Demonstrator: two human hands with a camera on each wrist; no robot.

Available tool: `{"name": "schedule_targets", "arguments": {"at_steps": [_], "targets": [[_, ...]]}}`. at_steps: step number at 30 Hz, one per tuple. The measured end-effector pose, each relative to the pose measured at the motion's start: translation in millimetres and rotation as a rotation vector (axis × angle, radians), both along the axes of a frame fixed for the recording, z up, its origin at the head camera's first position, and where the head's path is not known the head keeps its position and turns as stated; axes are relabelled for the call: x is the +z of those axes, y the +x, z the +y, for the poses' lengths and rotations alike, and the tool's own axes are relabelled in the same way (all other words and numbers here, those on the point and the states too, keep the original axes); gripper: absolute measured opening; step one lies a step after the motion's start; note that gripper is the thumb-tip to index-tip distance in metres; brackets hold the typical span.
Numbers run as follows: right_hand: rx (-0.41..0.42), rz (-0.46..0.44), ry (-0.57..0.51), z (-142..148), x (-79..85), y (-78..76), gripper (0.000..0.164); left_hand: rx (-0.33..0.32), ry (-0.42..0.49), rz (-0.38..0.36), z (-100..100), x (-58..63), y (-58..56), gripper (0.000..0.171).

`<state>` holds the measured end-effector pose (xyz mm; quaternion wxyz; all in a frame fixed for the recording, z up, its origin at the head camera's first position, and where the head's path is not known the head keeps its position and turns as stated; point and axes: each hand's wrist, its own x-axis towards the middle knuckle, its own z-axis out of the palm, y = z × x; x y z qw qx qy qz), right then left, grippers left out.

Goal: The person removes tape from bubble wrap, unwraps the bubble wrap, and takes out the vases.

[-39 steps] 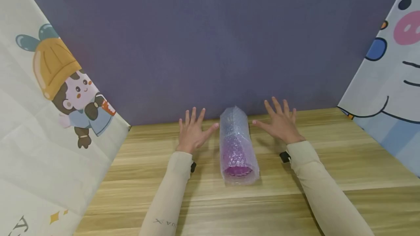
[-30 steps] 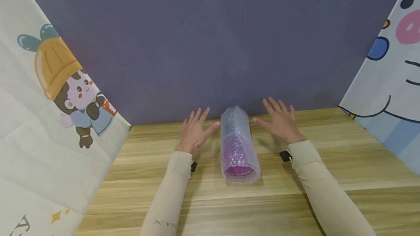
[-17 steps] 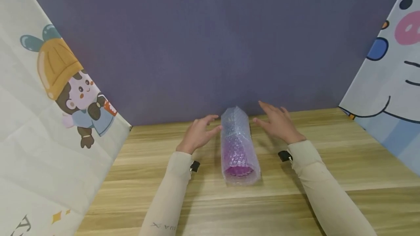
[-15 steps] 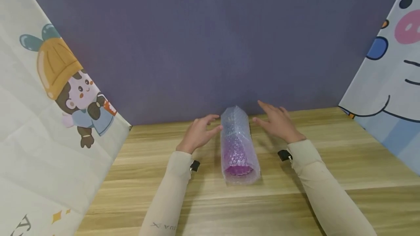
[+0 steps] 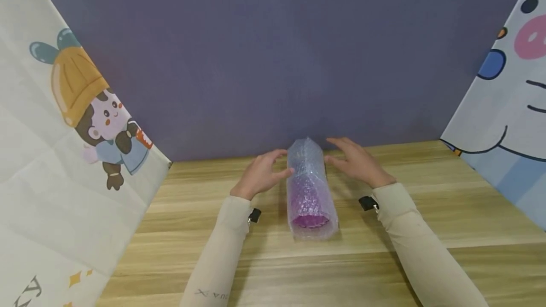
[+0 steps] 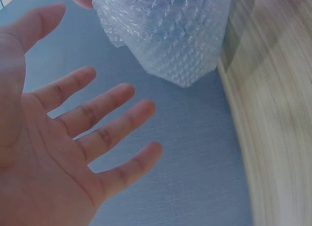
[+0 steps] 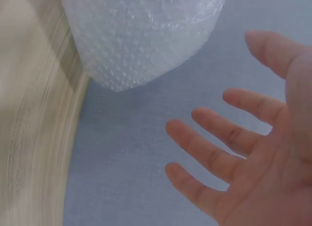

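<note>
A purple cylindrical thing wrapped in bubble wrap [image 5: 308, 188] lies lengthwise on the wood-grain table, its round pinkish-purple end facing the person. To its left is my left hand [image 5: 261, 174], fingers spread and lightly bent, the thumb tip overlapping the wrap's edge in the head view. My right hand [image 5: 358, 162] stands on the other side, palm turned inward, with its thumb close to the wrap. Both wrist views show fingers apart and nothing between them; the folded far end of the bubble wrap [image 6: 180, 50] sits beyond the left fingertips and likewise beyond the right ones [image 7: 136, 50].
The wood-grain table [image 5: 290, 274] ends at a dark blue-grey back panel [image 5: 273, 60]. White cartoon-printed panels, one on the left [image 5: 51, 165] and one on the right [image 5: 503, 108], flank it. A small black device sits at each wrist.
Both hands have come inward toward the wrapped cylinder, and their widely spread fingers have bent and turned inward. The cylinder has stayed in place.
</note>
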<state>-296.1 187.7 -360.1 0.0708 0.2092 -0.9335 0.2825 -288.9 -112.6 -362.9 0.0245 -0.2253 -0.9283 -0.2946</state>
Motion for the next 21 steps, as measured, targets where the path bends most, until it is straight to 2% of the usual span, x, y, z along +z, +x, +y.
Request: {"name": "schedule_targets", "arguments": {"at_steps": [7, 13, 21], "targets": [[0.043, 0.013, -0.002, -3.2, -0.3, -0.3, 0.066, 0.001, -0.011, -0.028, 1.9, -0.2, -0.2, 0.078], [0.068, -0.026, 0.008, -5.6, -1.1, 0.3, 0.069, -0.006, -0.015, -0.073, 1.4, -0.5, 0.7, 0.084], [0.128, -0.057, 0.008, -11.1, -3.7, 1.1, 0.066, 0.014, -0.021, -0.081, -3.3, 0.7, 0.9, 0.087]]}}
